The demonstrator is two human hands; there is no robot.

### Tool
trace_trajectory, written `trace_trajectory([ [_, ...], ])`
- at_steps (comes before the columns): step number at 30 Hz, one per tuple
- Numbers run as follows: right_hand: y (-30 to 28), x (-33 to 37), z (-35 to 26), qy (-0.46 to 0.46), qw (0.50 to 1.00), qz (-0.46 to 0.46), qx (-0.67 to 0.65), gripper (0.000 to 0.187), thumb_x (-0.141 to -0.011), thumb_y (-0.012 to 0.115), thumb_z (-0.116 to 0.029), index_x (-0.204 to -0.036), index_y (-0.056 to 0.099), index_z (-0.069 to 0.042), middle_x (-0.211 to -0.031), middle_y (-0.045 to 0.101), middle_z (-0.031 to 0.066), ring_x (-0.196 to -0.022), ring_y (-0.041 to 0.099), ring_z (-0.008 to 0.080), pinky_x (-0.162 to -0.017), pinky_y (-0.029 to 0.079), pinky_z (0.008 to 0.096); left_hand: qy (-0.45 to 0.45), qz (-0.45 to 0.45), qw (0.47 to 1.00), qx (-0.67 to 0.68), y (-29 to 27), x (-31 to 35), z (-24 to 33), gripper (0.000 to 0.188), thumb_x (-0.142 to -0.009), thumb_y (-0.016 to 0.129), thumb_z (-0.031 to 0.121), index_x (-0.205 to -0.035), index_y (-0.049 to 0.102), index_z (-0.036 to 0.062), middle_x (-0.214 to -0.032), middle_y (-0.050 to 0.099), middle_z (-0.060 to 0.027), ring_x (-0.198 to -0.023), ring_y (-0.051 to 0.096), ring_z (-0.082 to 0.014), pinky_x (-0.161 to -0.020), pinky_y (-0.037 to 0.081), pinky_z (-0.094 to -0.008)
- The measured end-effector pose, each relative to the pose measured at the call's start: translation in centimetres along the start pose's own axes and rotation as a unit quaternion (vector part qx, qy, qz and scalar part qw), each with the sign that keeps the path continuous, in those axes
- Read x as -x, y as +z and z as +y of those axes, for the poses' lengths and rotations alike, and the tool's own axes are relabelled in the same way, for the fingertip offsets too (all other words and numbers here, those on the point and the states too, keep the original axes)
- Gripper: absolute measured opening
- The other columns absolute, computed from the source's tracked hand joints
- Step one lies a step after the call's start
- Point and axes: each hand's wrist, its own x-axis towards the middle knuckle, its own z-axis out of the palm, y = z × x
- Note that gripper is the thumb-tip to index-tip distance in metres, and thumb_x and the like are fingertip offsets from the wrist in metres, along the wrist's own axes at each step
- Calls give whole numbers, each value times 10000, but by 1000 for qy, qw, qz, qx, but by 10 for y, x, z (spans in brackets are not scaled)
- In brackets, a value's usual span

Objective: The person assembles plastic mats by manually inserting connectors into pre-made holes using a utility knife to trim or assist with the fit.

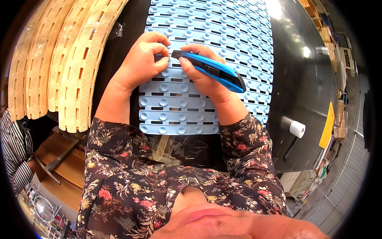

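Note:
A light blue bath mat (pixel 173 105) with rows of slots and round suction cups lies lengthwise in front of me, cups facing up. My right hand (pixel 213 88) grips a utility knife (pixel 217 68) with a blue and black body, its dark front end pointing left over the mat. No bare blade can be made out. Close beside that tip, my left hand (pixel 143 59) is closed, thumb and forefinger curled together at the mat's left part. Whatever those fingers pinch, if anything, is hidden.
Stacked beige patterned mats (pixel 81 67) stand at the left. On the black table (pixel 302 83) at right are a white roll (pixel 297 129), a thin dark rod (pixel 291 150) and a yellow strip (pixel 327 125). Clear tape marks the near edge. Another person's striped clothing (pixel 18 155) shows far left.

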Motion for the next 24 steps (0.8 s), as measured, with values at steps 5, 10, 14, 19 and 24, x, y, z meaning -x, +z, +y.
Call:
trace_trajectory([
  [5,-1,-2,0,10,999,-33,20,236,-885,756,-185,-1097,713,-89,-934,750,96,-793,729,202,-738,577,323,-5,3,1000,0,1,1,1,46,-775,721,27,-797,681,26,-1136,665,-69,-1141,593,-271,-1006,477,-369],
  [10,-3,-2,-5,20,1000,-11,17,240,-885,752,-192,-1099,713,-89,-939,751,104,-809,735,227,-744,578,330,-1,0,1000,-4,-1,0,1,47,-772,722,22,-798,683,25,-1139,666,-70,-1146,593,-271,-1008,476,-366],
  [14,-1,-2,0,-1,999,-26,22,243,-884,750,-189,-1102,712,-89,-938,751,103,-810,737,233,-743,579,334,-1,2,1000,-5,0,0,1,43,-775,720,22,-803,688,24,-1148,668,-69,-1152,593,-268,-1008,479,-364],
  [19,-3,-4,-9,11,998,-31,46,247,-873,750,-190,-1097,712,-91,-940,746,112,-808,737,249,-743,579,341,-11,-1,1000,-2,1,0,0,38,-779,719,25,-806,692,24,-1151,669,-68,-1157,594,-266,-1009,481,-364],
  [24,-2,-2,-1,-1,1000,-10,20,244,-869,746,-194,-1087,710,-93,-946,742,114,-810,737,263,-738,580,348,-4,0,1000,-7,-1,0,1,39,-778,717,25,-812,698,25,-1149,670,-69,-1155,597,-265,-1009,481,-363],
])
